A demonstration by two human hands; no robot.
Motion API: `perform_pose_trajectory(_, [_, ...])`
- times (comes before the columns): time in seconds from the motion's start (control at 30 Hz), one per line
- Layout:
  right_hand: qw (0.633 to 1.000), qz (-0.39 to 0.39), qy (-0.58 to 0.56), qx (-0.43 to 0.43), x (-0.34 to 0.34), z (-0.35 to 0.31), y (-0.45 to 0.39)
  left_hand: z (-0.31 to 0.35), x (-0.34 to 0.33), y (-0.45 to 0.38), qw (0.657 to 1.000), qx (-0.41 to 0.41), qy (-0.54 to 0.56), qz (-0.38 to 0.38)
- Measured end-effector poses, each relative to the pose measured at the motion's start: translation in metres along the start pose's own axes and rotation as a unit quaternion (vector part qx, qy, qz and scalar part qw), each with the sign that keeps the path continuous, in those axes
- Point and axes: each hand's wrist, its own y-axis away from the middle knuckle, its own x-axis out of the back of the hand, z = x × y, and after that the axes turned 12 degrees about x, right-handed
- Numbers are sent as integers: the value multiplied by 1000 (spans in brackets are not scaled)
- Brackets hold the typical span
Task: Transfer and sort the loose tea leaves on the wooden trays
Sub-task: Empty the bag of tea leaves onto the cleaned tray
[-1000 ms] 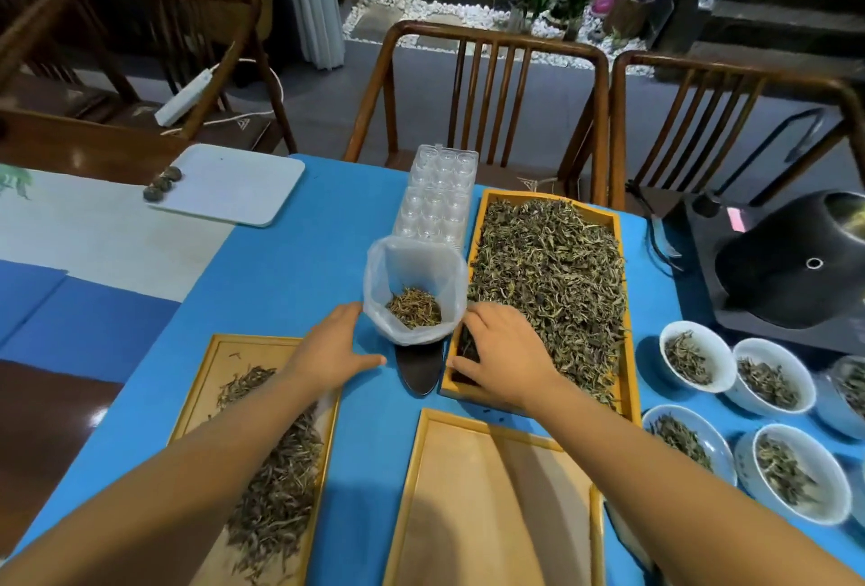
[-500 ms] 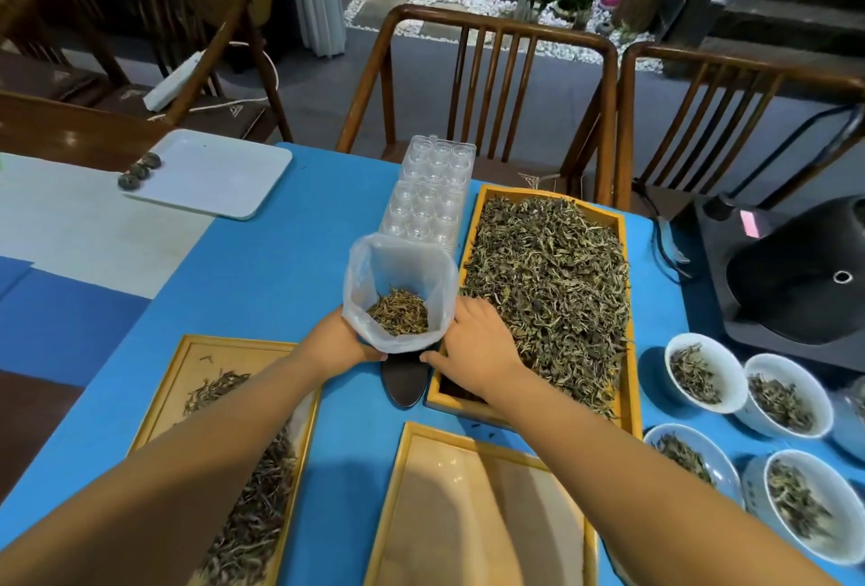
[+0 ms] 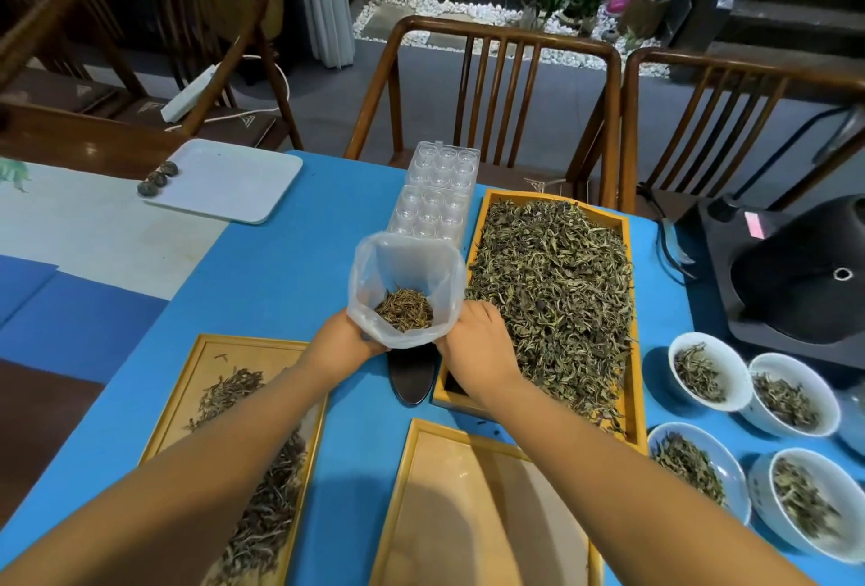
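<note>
A clear plastic bag [image 3: 406, 267] with a small heap of brown tea leaves inside stands open at the table's middle. My left hand [image 3: 344, 342] grips its lower left side and my right hand [image 3: 477, 347] grips its lower right side. A dark scoop [image 3: 412, 379] lies on the cloth just under the bag. To the right a long wooden tray [image 3: 627, 398] is heaped with green loose tea leaves [image 3: 552, 290]. A wooden tray [image 3: 206, 356] at the near left carries a thinner strip of leaves. The near middle wooden tray [image 3: 468, 515] holds nothing.
Several white bowls [image 3: 707, 370] with tea stand at the right, below a black appliance [image 3: 795, 276]. A clear compartment box [image 3: 435, 192] lies behind the bag. A white tray [image 3: 224, 178] with small tea balls sits at the far left. Wooden chairs [image 3: 491, 84] line the table's far edge.
Both hands have closed on the bag's lower sides; a second ago the left lay flat on the cloth and the right rested on the full tray's near end. The camera moved closer.
</note>
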Motion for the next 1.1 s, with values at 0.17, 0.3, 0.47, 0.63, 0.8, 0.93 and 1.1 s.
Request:
perform_pose_trajectory(0.17, [1000, 13, -4, 3, 16, -8, 11, 8, 9, 15, 1000, -4, -22, 10])
perform_pose_trajectory(0.3, [999, 27, -15, -7, 35, -19, 30, 14, 13, 33, 999, -21, -45, 15])
perform_pose_trajectory(0.47, [999, 31, -22, -27, 52, -37, 59, 20, 21, 59, 993, -48, -107, -21])
perform_pose_trajectory(0.63, [997, 22, -38, -61, 58, -60, 99, 20, 14, 98, 986, -72, -142, -49])
perform_pose_trajectory(0.8, [994, -3, -60, -86, 51, -82, 151, -3, -8, 143, 988, -52, -111, -92])
perform_pose_trajectory(0.93, [987, -12, -105, -119, 46, -98, 189, -16, -24, 175, 984, -48, -114, -128])
perform_pose_trajectory(1.1, [973, -22, -157, -167, 40, -112, 225, -28, -40, 198, 975, -13, -127, -180])
